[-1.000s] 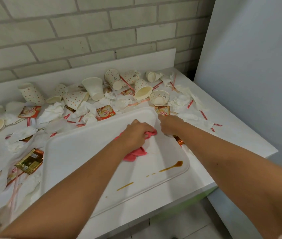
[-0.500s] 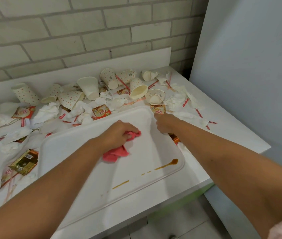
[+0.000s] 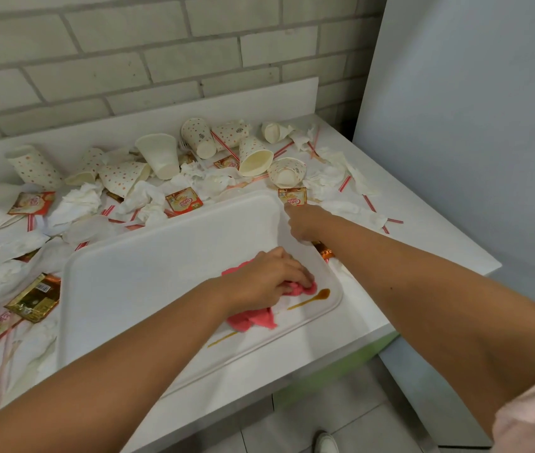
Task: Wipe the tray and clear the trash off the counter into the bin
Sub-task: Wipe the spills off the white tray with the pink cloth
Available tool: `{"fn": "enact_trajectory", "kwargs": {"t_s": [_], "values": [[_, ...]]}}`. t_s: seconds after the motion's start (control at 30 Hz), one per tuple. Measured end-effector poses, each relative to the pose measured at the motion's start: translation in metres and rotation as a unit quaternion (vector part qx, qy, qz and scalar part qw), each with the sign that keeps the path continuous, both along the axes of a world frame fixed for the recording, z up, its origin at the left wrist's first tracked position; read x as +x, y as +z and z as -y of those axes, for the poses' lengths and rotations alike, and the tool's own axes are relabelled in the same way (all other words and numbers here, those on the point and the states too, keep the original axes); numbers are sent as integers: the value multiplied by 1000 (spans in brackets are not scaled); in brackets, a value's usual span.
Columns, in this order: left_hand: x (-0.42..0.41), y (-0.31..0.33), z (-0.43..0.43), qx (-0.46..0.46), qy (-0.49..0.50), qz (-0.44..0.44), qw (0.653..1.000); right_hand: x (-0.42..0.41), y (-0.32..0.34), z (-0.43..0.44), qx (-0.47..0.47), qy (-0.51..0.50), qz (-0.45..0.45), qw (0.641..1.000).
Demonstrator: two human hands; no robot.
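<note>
A white tray (image 3: 148, 273) lies on the white counter (image 3: 423, 243). My left hand (image 3: 269, 279) presses a pink cloth (image 3: 253, 318) onto the tray's near right part, next to a brown sauce streak (image 3: 312, 297). A second thin brown streak (image 3: 223, 338) shows below the cloth. My right hand (image 3: 305, 220) grips the tray's far right rim. Trash covers the counter behind and left of the tray: paper cups (image 3: 256, 156), crumpled napkins (image 3: 80, 199), red-striped straws (image 3: 344, 184) and creamer sachets (image 3: 183, 201). No bin is in view.
A grey brick wall (image 3: 161, 60) rises behind the counter, and a pale panel (image 3: 472, 109) stands on the right. A gold packet (image 3: 34, 297) lies left of the tray. The counter's front edge drops to a tiled floor (image 3: 292, 426).
My left hand has slid the pink cloth from the tray's middle toward the near right corner, up to the brown streak. My right hand has stayed on the tray's rim.
</note>
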State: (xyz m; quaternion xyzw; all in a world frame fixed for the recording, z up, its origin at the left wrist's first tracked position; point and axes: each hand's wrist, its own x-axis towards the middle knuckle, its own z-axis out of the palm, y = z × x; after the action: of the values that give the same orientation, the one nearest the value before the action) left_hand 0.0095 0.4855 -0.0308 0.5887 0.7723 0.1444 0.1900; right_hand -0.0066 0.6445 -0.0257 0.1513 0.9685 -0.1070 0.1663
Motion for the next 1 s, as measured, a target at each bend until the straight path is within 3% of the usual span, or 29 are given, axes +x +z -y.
{"fn": "enact_trajectory", "kwargs": {"t_s": [0.27,0.5,0.67,0.87,1.0], "values": [[9,-5,-20,20,103,-26,994,-1,-3,3,37,-6,2,999],[25,1,-14,-23,-20,-43,999,0,0,2,35,3,8,999],[17,9,2,-24,-41,-28,998,2,3,5,32,-3,13,999],[12,18,30,67,52,14,996,6,9,8,24,-6,23,999],[8,25,52,161,159,48,973,10,16,12,54,-1,13,998]]}}
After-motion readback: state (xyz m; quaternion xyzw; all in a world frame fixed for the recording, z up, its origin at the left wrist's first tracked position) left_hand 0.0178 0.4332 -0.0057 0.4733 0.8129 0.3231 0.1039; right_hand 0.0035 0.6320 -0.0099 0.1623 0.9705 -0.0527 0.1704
